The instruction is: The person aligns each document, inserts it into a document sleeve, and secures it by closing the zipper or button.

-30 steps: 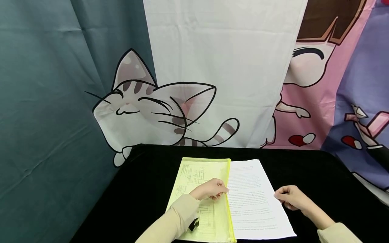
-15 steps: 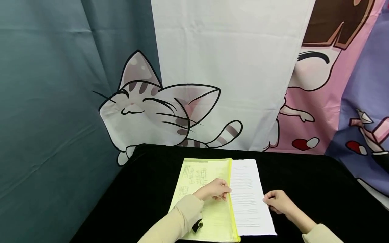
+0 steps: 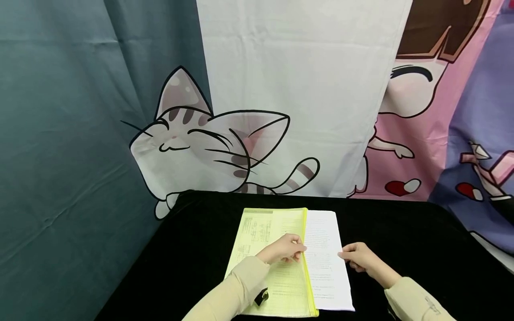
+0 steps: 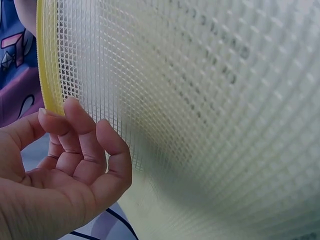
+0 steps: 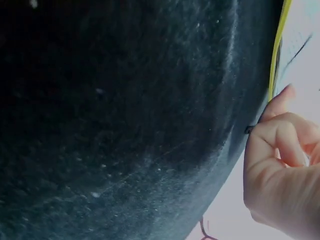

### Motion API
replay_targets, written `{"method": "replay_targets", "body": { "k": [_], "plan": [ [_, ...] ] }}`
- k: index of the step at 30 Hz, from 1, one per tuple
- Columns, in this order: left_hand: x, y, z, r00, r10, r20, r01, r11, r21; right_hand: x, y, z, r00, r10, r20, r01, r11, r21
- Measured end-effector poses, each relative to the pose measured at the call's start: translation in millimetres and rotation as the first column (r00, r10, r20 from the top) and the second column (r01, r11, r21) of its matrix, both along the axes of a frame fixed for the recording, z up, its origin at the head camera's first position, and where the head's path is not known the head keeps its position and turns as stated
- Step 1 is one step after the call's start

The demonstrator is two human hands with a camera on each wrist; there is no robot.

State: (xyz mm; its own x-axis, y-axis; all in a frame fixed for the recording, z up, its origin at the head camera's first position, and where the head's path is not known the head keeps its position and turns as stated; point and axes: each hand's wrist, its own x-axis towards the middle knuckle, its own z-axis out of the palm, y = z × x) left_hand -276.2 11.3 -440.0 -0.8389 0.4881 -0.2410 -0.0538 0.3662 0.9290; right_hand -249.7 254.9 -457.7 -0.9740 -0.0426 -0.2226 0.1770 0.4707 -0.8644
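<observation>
A translucent yellow mesh zip document pouch [image 3: 286,290] lies on the black cloth, printed pages showing through it. My left hand [image 3: 283,248] pinches its yellow right edge about halfway down. In the left wrist view, thumb and index finger of the left hand [image 4: 80,165] meet at the yellow zipper edge [image 4: 49,75]. A white printed sheet [image 3: 326,267] sticks out of the pouch on the right, its left part hidden inside. The right hand [image 3: 359,258] pinches the sheet's right edge. In the right wrist view the right hand [image 5: 285,150] has curled fingers; the sheet is hard to make out there.
Black cloth [image 3: 192,258] covers the table around the pouch. Behind it hangs a printed curtain [image 3: 305,80] with a cartoon cat. A small black object [image 3: 261,297] sits by the left sleeve cuff.
My right hand has moved left with the sheet, which now shows a narrower strip outside the pouch. The left hand keeps its hold on the pouch edge. The head view has shifted slightly.
</observation>
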Motion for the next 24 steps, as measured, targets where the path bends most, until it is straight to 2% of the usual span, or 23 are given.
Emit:
{"method": "replay_targets", "body": {
  "k": [3,8,15,21,24],
  "plan": [
    [1.6,-0.9,-0.5,1.000,0.004,0.003,-0.004,1.000,0.000,-2.0,-0.8,0.1,0.999,0.032,-0.002,-0.032,0.999,0.007],
    [3.9,1.9,-3.3,1.000,0.003,0.017,-0.004,0.999,0.038,-0.3,-8.1,1.2,1.000,0.015,-0.011,-0.015,1.000,0.006],
    [3.7,8.9,-2.9,0.997,-0.063,0.047,0.059,0.996,0.073,-2.1,-28.2,-0.4,0.999,0.042,-0.008,-0.043,0.999,-0.016],
    [-1.2,9.2,-1.5,1.000,-0.018,0.022,0.016,0.997,0.071,-6.2,-27.6,2.9,0.993,0.113,-0.033,-0.115,0.992,-0.057],
    [-1.0,10.3,-0.2,1.000,-0.016,0.026,0.014,0.998,0.067,-5.3,-28.1,3.1,0.992,0.125,-0.030,-0.127,0.989,-0.069]
  ]
}}
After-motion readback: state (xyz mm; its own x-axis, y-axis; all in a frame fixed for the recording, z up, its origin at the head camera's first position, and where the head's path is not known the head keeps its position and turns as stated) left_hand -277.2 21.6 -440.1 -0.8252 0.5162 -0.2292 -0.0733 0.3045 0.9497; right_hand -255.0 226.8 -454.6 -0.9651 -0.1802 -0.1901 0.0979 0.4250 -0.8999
